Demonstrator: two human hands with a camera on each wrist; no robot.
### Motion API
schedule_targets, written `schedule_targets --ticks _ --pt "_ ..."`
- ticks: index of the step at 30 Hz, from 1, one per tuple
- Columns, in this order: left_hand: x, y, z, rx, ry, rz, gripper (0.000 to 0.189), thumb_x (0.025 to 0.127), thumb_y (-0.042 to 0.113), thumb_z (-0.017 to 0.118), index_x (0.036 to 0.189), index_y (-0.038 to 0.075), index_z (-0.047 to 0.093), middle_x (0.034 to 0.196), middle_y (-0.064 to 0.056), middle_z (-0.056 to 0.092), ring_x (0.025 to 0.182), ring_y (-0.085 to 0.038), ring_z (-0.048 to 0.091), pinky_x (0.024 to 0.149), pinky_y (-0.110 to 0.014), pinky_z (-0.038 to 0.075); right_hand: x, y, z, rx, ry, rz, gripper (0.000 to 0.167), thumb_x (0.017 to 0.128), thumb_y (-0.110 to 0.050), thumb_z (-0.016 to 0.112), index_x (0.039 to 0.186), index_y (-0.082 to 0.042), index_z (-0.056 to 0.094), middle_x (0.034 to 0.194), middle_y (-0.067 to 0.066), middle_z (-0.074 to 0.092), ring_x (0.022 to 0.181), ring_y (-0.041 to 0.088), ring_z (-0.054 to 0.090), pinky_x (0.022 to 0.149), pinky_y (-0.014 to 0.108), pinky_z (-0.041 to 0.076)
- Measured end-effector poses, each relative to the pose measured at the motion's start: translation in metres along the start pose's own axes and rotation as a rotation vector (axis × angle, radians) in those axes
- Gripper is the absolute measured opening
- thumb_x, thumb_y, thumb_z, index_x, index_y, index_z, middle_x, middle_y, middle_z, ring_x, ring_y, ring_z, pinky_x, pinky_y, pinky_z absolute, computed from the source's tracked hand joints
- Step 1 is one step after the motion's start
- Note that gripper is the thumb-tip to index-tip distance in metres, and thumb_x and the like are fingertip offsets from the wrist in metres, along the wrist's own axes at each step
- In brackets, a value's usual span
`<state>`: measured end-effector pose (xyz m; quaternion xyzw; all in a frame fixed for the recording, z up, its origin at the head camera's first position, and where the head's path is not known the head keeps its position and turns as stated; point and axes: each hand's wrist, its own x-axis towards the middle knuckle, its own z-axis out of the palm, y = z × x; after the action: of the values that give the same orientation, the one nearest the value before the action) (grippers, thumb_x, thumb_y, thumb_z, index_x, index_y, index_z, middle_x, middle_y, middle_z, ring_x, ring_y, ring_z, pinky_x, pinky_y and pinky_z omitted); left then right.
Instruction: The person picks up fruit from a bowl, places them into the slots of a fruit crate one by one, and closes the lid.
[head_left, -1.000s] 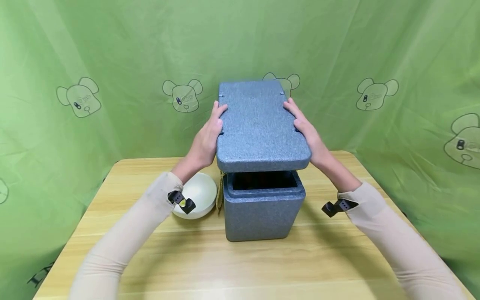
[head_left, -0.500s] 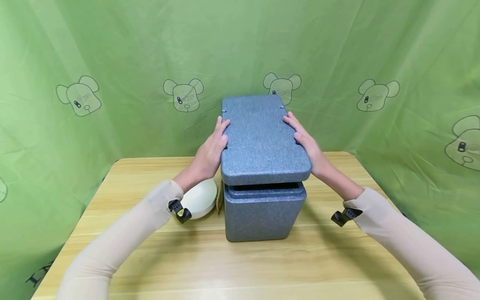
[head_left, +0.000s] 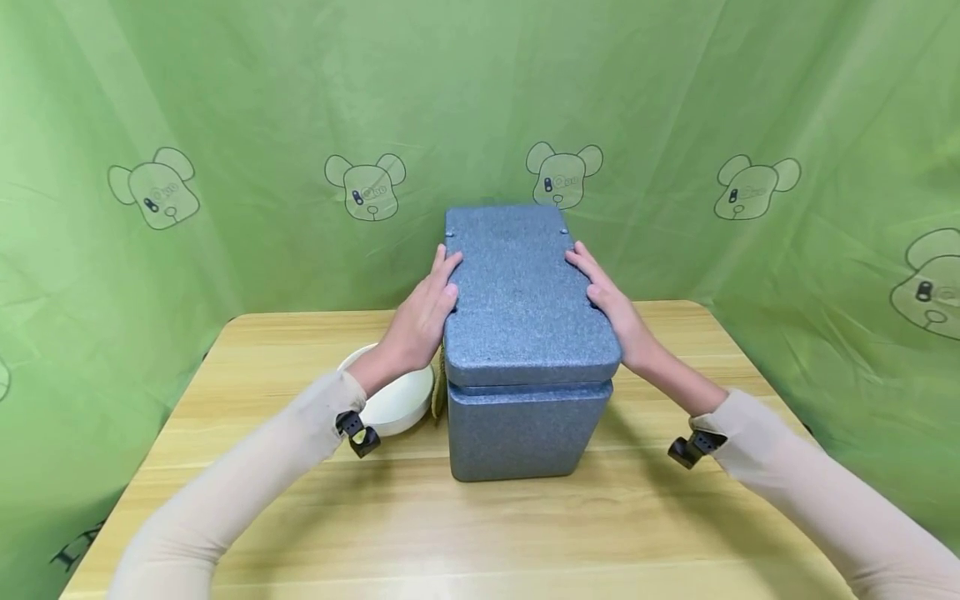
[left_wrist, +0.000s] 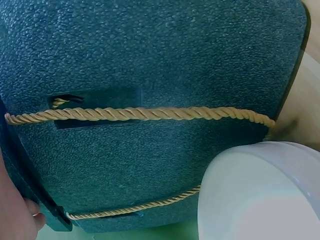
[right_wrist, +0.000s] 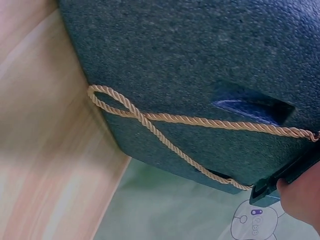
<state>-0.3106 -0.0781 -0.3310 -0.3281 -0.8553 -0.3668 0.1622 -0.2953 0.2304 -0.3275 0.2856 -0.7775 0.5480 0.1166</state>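
A dark grey foam box point(head_left: 525, 433) stands on the table with its matching lid point(head_left: 525, 292) lowered over its mouth. A narrow step shows between lid and box at the near side. My left hand point(head_left: 420, 325) grips the lid's left edge, and my right hand point(head_left: 618, 308) grips the right edge. In the left wrist view, part of the left hand point(left_wrist: 17, 210) shows beside the lid's rim. Twisted gold rope point(left_wrist: 160, 114) runs along the box's left side. Another rope point(right_wrist: 215, 122) loops along its right side in the right wrist view. The box's inside is hidden.
A white bowl point(head_left: 401, 404) stands on the table just left of the box, partly under my left forearm. The wooden table point(head_left: 487, 533) extends in front and to both sides. A green curtain point(head_left: 480, 100) with printed bear heads closes off the back and sides.
Both hands have brought the lid down onto the box. The dark opening seen earlier beneath the lid is now covered. Box and bowl have stayed in place.
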Motion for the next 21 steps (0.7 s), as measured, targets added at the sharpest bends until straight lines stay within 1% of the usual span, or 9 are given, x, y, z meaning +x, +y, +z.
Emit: schedule_targets --ticks 6,12,16,21 --pt "-0.0007 0.0034 -0.0013 -0.007 -0.003 -0.011 0.066 0.108 0.045 0.012 0.163 0.008 0.021 0.171 -0.013 0.004 0.157 -0.031 0.018 0.127 -0.043 0.018 -0.0009 0.0008 0.0008 0.001 -0.004 0.022 0.057 0.104 -0.017 0.029 0.159 -0.001 0.027 0.173 0.006 0.007 0.160 0.027 0.000 0.127 0.052 -0.001" --pt "-0.0034 0.0017 0.0011 -0.015 -0.001 -0.021 0.068 0.108 0.048 0.011 0.163 0.009 0.021 0.171 -0.012 0.004 0.157 -0.033 0.020 0.126 -0.046 0.020 -0.0020 0.0016 0.0017 0.004 -0.010 0.027 0.058 0.104 -0.017 0.030 0.159 -0.001 0.027 0.173 0.005 0.007 0.160 0.026 -0.001 0.127 0.053 -0.002" --pt "-0.0050 0.0028 0.0011 -0.009 -0.003 -0.019 0.068 0.108 0.048 0.010 0.163 0.009 0.020 0.171 -0.013 0.003 0.156 -0.033 0.021 0.126 -0.046 0.021 -0.0040 0.0014 0.0006 -0.014 -0.022 0.018 0.056 0.105 -0.018 0.029 0.160 -0.002 0.027 0.173 0.004 0.007 0.160 0.026 -0.001 0.127 0.053 -0.001" --pt "-0.0079 0.0044 0.0000 -0.002 -0.009 -0.020 0.067 0.109 0.047 0.011 0.163 0.009 0.020 0.171 -0.014 0.003 0.156 -0.033 0.021 0.126 -0.047 0.021 -0.0063 0.0026 -0.0007 -0.038 -0.030 -0.003 0.055 0.106 -0.018 0.029 0.159 -0.002 0.028 0.173 0.004 0.008 0.160 0.027 0.001 0.127 0.049 0.000"
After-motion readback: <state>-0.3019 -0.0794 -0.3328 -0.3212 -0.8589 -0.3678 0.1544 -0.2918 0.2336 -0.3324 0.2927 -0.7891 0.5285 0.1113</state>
